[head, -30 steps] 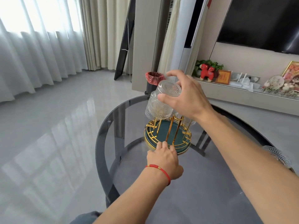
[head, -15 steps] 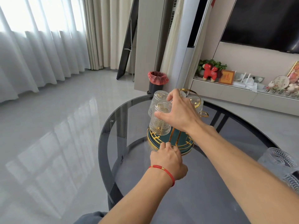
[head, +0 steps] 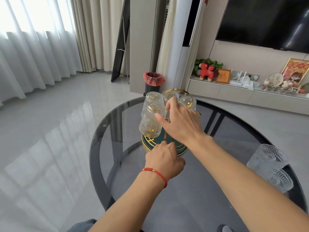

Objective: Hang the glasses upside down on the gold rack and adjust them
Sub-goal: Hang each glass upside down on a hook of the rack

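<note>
Head view: the right hand point(head: 181, 122), fingers loose, touched the near-left upside-down glass point(head: 151, 122) on the gold rack point(head: 177, 95); the left hand point(head: 164, 159) gripped its base. Gentle nudges should seat the glass squarely.

A home living room: wall television point(head: 267, 22), curtains point(head: 33, 47), ornament-laden media shelf point(head: 234, 91).
</note>
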`<act>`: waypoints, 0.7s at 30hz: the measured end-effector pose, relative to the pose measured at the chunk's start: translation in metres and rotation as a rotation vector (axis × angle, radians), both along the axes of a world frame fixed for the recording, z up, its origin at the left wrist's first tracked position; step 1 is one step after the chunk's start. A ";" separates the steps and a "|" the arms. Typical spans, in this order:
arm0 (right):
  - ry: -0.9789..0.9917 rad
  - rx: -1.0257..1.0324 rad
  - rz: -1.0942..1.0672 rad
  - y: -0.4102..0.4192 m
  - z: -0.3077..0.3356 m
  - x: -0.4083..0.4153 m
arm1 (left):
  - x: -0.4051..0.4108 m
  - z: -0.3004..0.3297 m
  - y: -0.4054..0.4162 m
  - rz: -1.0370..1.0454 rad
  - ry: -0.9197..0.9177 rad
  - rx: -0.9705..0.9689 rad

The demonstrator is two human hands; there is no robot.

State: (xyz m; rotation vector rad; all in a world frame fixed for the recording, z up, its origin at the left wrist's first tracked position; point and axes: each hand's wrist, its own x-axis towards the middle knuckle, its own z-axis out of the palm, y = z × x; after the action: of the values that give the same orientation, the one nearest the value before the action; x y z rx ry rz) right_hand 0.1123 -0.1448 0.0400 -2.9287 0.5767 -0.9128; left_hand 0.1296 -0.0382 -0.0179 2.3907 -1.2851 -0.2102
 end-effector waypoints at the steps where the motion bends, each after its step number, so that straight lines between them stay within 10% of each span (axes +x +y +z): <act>1: -0.061 -0.005 0.026 -0.001 -0.001 -0.010 | -0.002 0.002 -0.001 0.005 0.020 -0.059; 7: -0.215 -0.039 0.056 -0.014 -0.019 -0.093 | -0.018 0.010 -0.010 -0.101 0.104 -0.465; 14: -0.153 -0.002 -0.096 -0.027 -0.058 -0.206 | -0.048 0.007 -0.016 -0.225 0.100 -0.466; 21: -0.082 0.330 -0.742 -0.037 -0.063 -0.251 | -0.069 0.004 -0.006 -0.209 0.449 -0.485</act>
State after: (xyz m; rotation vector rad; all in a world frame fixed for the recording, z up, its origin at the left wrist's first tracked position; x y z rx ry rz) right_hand -0.1389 -0.1814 -0.0232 -2.3624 1.6768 -0.8464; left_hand 0.0609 -0.0439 -0.0144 1.6840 -1.1988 -0.4167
